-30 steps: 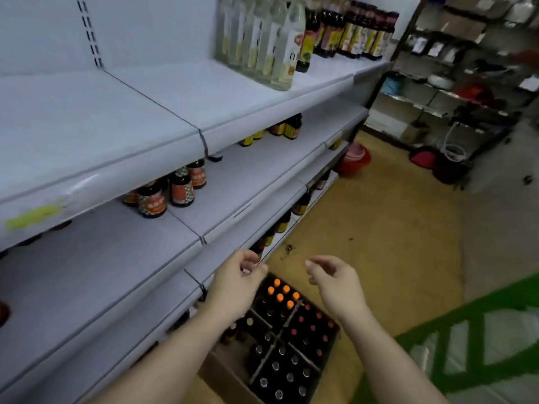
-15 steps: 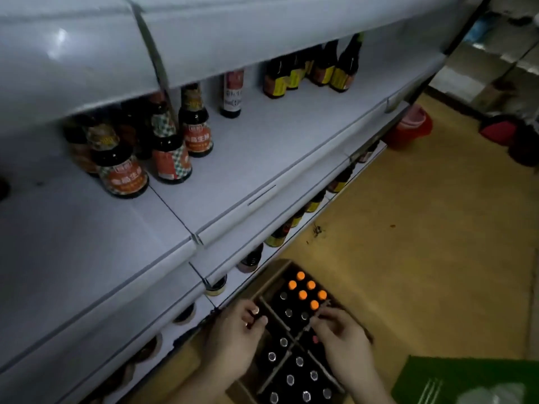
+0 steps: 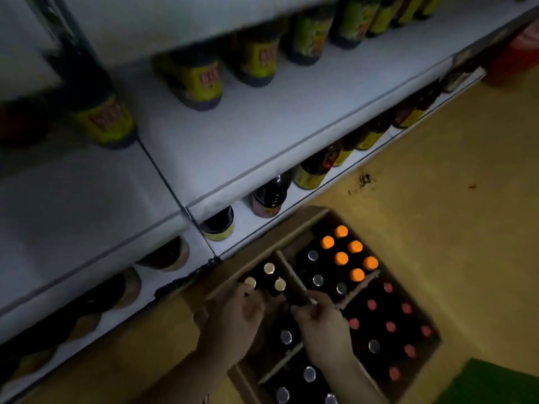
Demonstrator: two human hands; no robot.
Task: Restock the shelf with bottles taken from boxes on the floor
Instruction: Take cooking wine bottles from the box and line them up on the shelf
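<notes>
The left hand (image 3: 233, 316) and right hand (image 3: 323, 325) are brought lower into the box (image 3: 303, 220) on the floor beside the shelf (image 3: 262, 135), right fingers (image 3: 306, 309) curled round a dark bottle (image 3: 295, 293) near the box's shelf-side edge, the left's grip blurred beyond telling, presumably so a pair can be lifted together.

No writing can be read; the picture is dim and smeared. The bottles (image 3: 192, 80) on the shelf (image 3: 262, 135) carry yellow labels, each with a red patch of characters too blurred to make out. On the bottom shelf (image 3: 248, 228), the bottles' (image 3: 309, 174) yellow labels are half hidden under the shelf above, and their print is illegible too. The caps (image 3: 341, 258) in the box (image 3: 271, 237) show only plain colour: orange, red and silver.
</notes>
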